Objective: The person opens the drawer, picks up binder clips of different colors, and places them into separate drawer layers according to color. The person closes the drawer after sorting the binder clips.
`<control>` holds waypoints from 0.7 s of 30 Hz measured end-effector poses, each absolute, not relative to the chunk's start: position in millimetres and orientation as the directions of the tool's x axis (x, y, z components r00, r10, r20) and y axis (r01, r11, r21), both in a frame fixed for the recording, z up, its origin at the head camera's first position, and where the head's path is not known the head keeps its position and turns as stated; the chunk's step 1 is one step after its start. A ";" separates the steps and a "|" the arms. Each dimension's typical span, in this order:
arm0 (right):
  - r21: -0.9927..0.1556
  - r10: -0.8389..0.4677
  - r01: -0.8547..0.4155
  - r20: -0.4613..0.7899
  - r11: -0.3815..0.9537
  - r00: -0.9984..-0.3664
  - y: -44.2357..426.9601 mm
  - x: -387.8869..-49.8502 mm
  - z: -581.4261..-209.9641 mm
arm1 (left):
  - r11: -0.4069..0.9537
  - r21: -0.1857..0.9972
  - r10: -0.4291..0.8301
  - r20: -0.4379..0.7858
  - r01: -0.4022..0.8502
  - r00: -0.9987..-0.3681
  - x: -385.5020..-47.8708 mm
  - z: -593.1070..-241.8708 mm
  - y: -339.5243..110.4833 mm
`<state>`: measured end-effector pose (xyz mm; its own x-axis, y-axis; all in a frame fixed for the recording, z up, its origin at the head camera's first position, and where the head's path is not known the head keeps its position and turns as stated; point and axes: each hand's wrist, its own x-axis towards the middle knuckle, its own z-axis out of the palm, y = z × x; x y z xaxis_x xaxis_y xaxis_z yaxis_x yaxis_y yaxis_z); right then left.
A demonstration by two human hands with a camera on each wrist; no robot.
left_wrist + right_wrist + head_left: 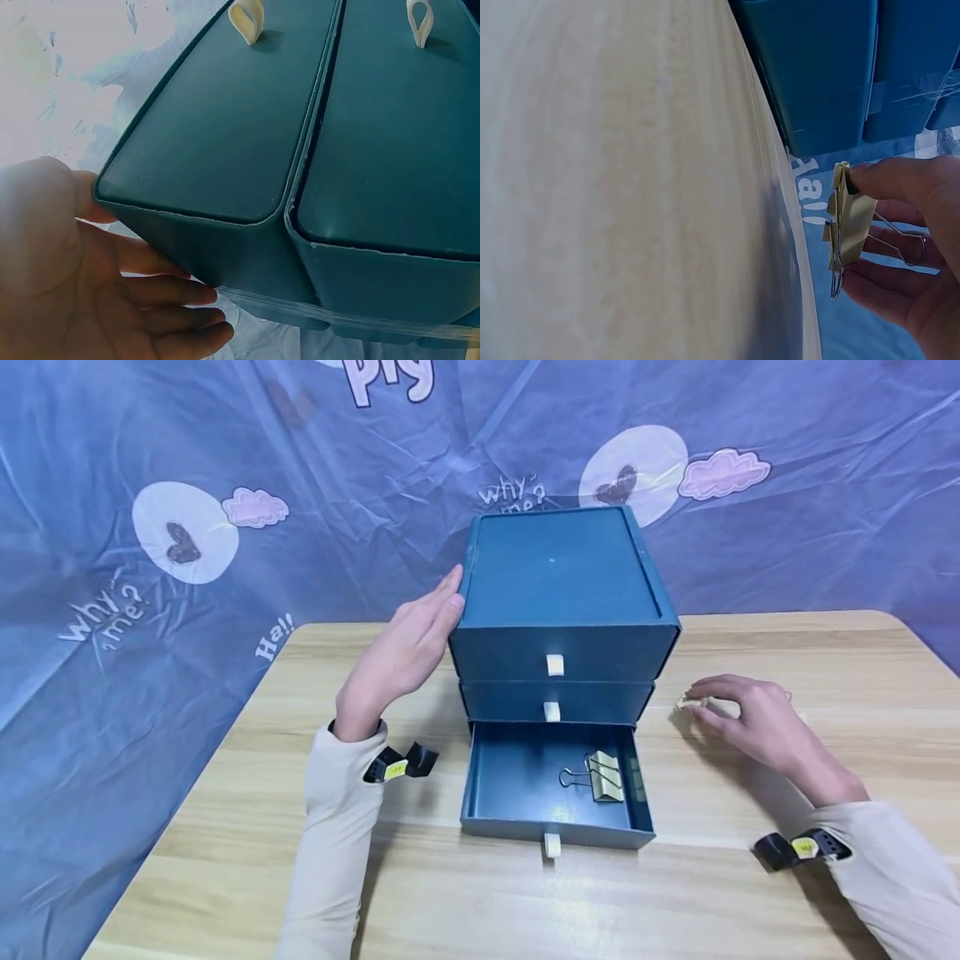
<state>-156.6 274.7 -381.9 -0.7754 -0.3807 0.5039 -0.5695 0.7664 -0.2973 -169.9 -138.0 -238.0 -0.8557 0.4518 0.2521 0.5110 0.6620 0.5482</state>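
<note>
A dark blue three-drawer desktop organizer (562, 568) stands on the table with its bottom drawer (517, 777) pulled out. Inside that drawer, toward its right side, lies a pale yellow binder clip (606, 778) with wire handles. My left hand (408, 647) rests on the organizer's upper left side, its fingers (169, 319) extended along the wall. To the right of the organizer, my right hand (757, 718) pinches another pale yellow binder clip (853, 225) between thumb and fingers, low over the table. The head view shows only a little of this clip.
Small cream pull tabs (555, 665) stick out from the drawer fronts. The light wooden table (225, 860) extends around the organizer, and a blue printed cloth (375, 510) hangs behind it. Clear tape (907, 94) runs across the organizer's side.
</note>
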 end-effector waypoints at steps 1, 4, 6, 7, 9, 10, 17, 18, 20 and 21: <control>-0.298 -0.382 -0.572 0.506 0.764 -0.773 274.1 -156.6 -381.7 | 0.665 0.551 0.448 0.248 0.505 -0.859 -169.6 -237.8 -137.9; -0.301 -0.380 -0.577 0.514 0.759 -0.769 272.6 -156.7 -381.2 | 0.666 0.558 0.437 0.245 0.495 -0.865 -168.9 -237.3 -137.0; -0.305 -0.373 -0.573 0.518 0.761 -0.770 272.2 -157.3 -381.4 | 0.670 0.560 0.433 0.239 0.488 -0.869 -168.8 -237.0 -136.8; -0.307 -0.367 -0.569 0.519 0.763 -0.772 272.2 -157.1 -381.5 | 0.670 0.562 0.431 0.237 0.485 -0.871 -168.9 -237.0 -136.5; -0.318 -0.349 -0.555 0.519 0.769 -0.780 272.3 -156.5 -381.7 | 0.672 0.562 0.429 0.236 0.483 -0.872 -169.0 -237.0 -135.6; -0.321 -0.341 -0.549 0.519 0.772 -0.784 272.5 -156.3 -381.8 | 0.672 0.562 0.429 0.236 0.483 -0.872 -169.1 -236.9 -135.3; -0.324 -0.333 -0.541 0.518 0.776 -0.788 272.1 -154.8 -382.4 | 0.673 0.560 0.425 0.240 0.482 -0.873 -167.5 -237.8 -134.5; -0.323 -0.334 -0.544 0.521 0.774 -0.785 271.4 -154.7 -382.5 | 0.673 0.562 0.425 0.239 0.481 -0.873 -167.4 -238.1 -135.0; -0.318 -0.337 -0.550 0.529 0.772 -0.779 270.1 -154.3 -382.7 | 0.676 0.563 0.422 0.233 0.475 -0.876 -166.4 -238.7 -135.3; -0.321 -0.335 -0.550 0.530 0.771 -0.779 269.4 -153.8 -382.9 | 0.678 0.563 0.421 0.231 0.473 -0.877 -166.0 -239.1 -135.6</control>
<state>-153.8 269.4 -382.9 -0.7788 -0.3347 0.5304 -0.5500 0.7710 -0.3210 -166.0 -135.6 -239.1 -0.8772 0.4211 0.2305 0.4733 0.6777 0.5628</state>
